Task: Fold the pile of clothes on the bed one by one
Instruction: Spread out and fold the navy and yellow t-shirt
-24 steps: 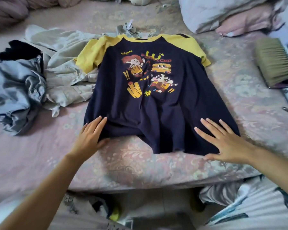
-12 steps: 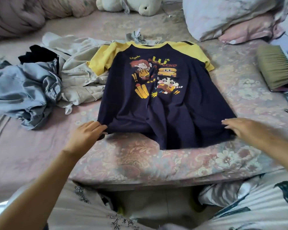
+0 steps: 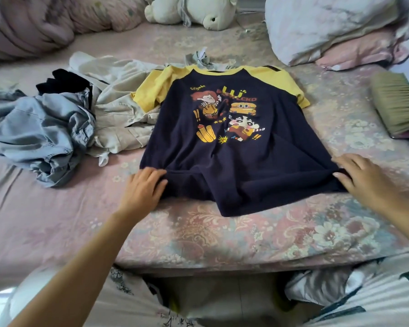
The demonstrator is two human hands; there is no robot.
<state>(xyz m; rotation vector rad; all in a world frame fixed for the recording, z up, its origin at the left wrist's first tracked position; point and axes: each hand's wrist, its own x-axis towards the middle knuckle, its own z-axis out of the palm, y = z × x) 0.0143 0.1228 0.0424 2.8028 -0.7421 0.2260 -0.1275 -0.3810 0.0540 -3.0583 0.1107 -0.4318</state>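
- My bed [image 3: 57, 220] wears a pink floral sheet; pillows [image 3: 328, 27] and a plush toy [image 3: 198, 10] sit behind.
- The navy T-shirt [image 3: 234, 166] lies flat, its print reading "Efgabe".
- My left hand [image 3: 143, 191] and right hand [image 3: 361, 175] pinch its lower corners.

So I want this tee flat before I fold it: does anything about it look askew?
Yes. The navy T-shirt is not flat at its hem: the left hand and right hand grip the bottom corners, and the middle sags in a bunched point over the bed edge. Its left sleeve overlaps the beige garment.
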